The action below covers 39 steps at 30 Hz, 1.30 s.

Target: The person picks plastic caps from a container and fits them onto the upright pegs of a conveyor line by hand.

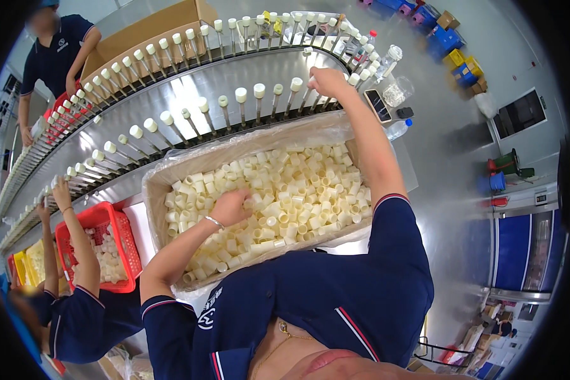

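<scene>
My left hand [232, 207], with a bracelet at the wrist, reaches into a lined box [155, 190] full of cream plastic caps [301, 196], short cups with one hollow end. Its fingertips dip among the caps, so what they hold is hidden. Over the near row of upright metal rods, my right hand [328, 83] is closed at the top of one rod [306, 100]. Whatever sits between those fingers is covered by the hand. Neighbouring rods carry cream caps, such as this cap [296, 83]. Between two capped rods, one rod [225, 114] bears a smaller, greenish top.
The rods circle a shiny metal track [190, 88]. Bottles [399, 128] and a phone [378, 105] lie beyond my right arm. A co-worker's hand [61, 193] works at the rods on the left, above a red basket [133, 253]. Another person [54, 47] stands across the line near a large carton [145, 38].
</scene>
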Each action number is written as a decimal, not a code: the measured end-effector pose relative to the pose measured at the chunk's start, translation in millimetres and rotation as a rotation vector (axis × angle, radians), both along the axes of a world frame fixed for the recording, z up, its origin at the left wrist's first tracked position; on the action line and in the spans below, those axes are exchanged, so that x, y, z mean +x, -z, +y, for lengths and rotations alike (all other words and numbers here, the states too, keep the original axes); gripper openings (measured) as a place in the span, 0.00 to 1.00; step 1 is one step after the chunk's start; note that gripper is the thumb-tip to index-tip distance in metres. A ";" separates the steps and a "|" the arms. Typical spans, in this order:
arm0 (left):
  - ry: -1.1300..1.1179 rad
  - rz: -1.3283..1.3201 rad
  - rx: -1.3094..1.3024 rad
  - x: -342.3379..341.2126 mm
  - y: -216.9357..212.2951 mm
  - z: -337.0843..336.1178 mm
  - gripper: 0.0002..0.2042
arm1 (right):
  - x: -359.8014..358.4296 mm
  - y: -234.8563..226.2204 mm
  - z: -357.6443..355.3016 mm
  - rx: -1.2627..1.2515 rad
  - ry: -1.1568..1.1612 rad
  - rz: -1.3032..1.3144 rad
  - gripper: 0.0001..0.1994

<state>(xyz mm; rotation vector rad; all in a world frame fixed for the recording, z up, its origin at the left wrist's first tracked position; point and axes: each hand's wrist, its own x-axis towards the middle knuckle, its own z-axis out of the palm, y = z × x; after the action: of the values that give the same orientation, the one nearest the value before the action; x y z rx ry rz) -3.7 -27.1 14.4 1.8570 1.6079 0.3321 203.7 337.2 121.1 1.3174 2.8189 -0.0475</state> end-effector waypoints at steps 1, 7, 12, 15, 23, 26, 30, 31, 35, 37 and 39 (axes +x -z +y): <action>-0.006 0.001 -0.002 -2.0 3.6 5.7 0.18 | -1.2 0.6 9.3 -0.002 -0.006 0.001 0.20; -0.274 -1.340 -0.300 -25.2 -21.4 26.3 0.20 | 6.1 16.9 16.0 0.068 0.211 -0.150 0.28; -0.319 -1.656 -0.310 -36.4 -37.9 24.7 0.18 | 20.8 29.4 -84.0 0.399 0.073 0.447 0.17; -0.407 -1.554 -0.185 -39.2 -38.5 25.1 0.18 | 32.3 64.2 -147.2 0.195 -0.398 0.506 0.12; -0.544 -0.284 0.570 -81.9 -80.6 43.3 0.15 | 47.7 115.4 -193.2 -0.160 -0.407 0.029 0.20; -0.623 0.324 0.620 -120.1 -116.8 61.8 0.15 | 47.1 118.1 -186.5 -0.284 -0.402 0.083 0.21; -0.478 0.662 0.674 -163.0 -97.7 105.7 0.17 | 38.2 117.7 -176.0 -0.352 -0.434 -0.037 0.21; -0.475 0.656 0.681 -164.4 -94.6 116.3 0.17 | 38.0 113.9 -175.0 -0.350 -0.409 0.006 0.20; -0.184 0.645 0.448 -155.9 -87.2 152.6 0.16 | 26.9 78.7 -172.8 -0.547 -0.285 0.410 0.19; -0.203 0.705 0.317 -139.9 -98.9 163.9 0.12 | 16.8 69.9 -174.3 -0.812 -0.217 0.710 0.18; -0.131 0.767 0.379 -125.1 -101.2 164.2 0.15 | 11.0 58.0 -176.5 -1.051 -0.170 1.025 0.17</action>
<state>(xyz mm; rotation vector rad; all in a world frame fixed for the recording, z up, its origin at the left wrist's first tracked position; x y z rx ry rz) -128.7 137.1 115.6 2.3401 2.3020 -0.0489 214.7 160.7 63.1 0.8311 2.5552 -2.3361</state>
